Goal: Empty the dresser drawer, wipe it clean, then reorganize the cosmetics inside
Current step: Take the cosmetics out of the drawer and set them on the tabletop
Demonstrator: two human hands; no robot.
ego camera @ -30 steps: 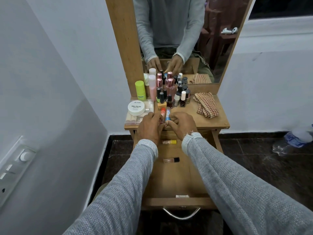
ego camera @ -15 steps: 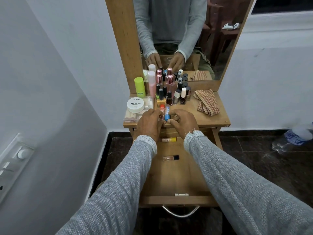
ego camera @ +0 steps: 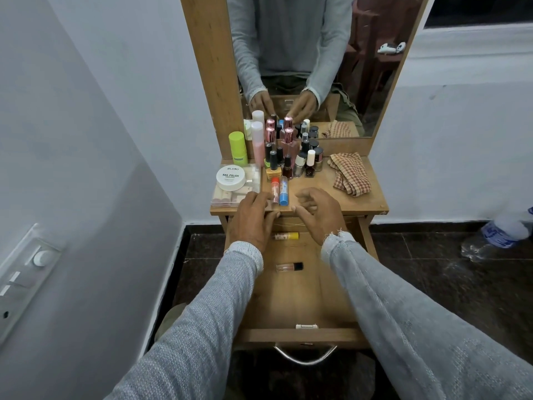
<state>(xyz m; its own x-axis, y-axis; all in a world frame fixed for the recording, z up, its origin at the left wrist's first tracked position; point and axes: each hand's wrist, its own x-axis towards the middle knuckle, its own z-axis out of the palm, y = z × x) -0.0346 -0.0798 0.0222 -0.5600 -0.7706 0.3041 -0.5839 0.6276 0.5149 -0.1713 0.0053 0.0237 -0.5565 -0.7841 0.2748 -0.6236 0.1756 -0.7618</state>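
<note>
Drawer pulled fully out at lower centre of the frame, metal handle at its near edge. Two items lie on its floor: a yellow-capped tube toward the back, a small clear vial with black cap nearer the middle, the two well apart.

Dresser top at centre frame, crowded along the mirror: green bottle, tall pink bottle, cluster of nail polish bottles. White nail polish remover jar sits on a clear plastic box at the left edge. Checked cloth crumpled at right.

Two tubes lie side by side near the front edge, one red-capped, one blue-capped.

Left hand over the front edge, fingertips at a small clear item just beside the red-capped tube; cannot tell whether it grips it. Right hand just right of the tubes, fingers loosely bent, grasping nothing.

Grey sleeves fill the lower frame. Plastic water bottle on the dark floor at right.
</note>
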